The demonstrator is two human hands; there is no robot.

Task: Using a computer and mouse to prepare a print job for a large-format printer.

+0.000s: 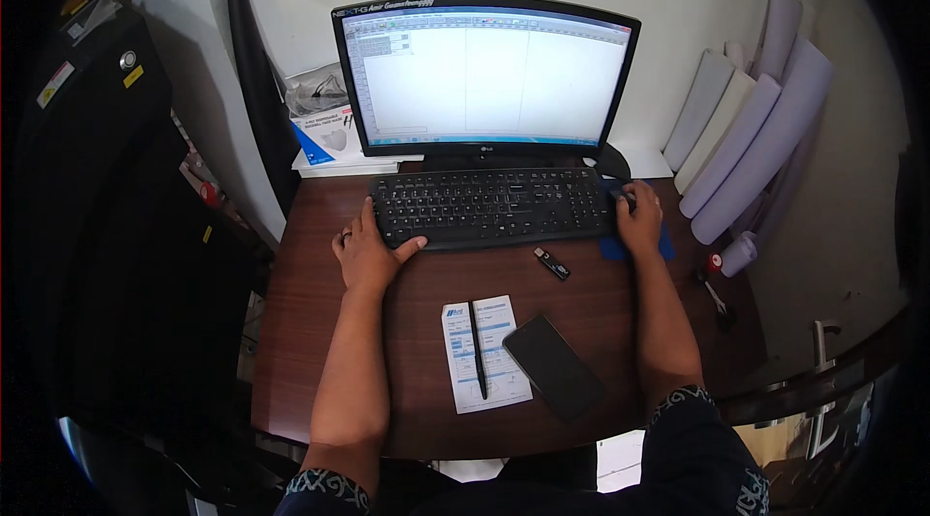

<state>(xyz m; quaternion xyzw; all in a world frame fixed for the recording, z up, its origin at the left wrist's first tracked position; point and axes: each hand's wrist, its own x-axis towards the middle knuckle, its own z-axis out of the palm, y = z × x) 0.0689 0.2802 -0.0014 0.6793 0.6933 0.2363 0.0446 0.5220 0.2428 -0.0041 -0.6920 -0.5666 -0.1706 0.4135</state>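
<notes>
My left hand (373,250) rests at the lower left corner of the black keyboard (484,201), fingers and thumb spread. My right hand (639,220) grips a dark mouse (630,202) on a blue mouse pad (610,247), just right of the keyboard. The monitor (494,85) behind shows a mostly white window with toolbars. A black USB stick (551,263) lies below the keyboard. Nearer me on the wooden desk (300,342), a printed paper slip (502,322) has a black pen (478,351) across it, and a dark phone (547,361) lies beside it.
Rolled sheets (751,148) lean against the wall at the right, near scissors (722,303) and a small red object (714,264). A box (325,133) and a dark roll (257,90) stand behind at the left. A large black machine (107,187) fills the far left.
</notes>
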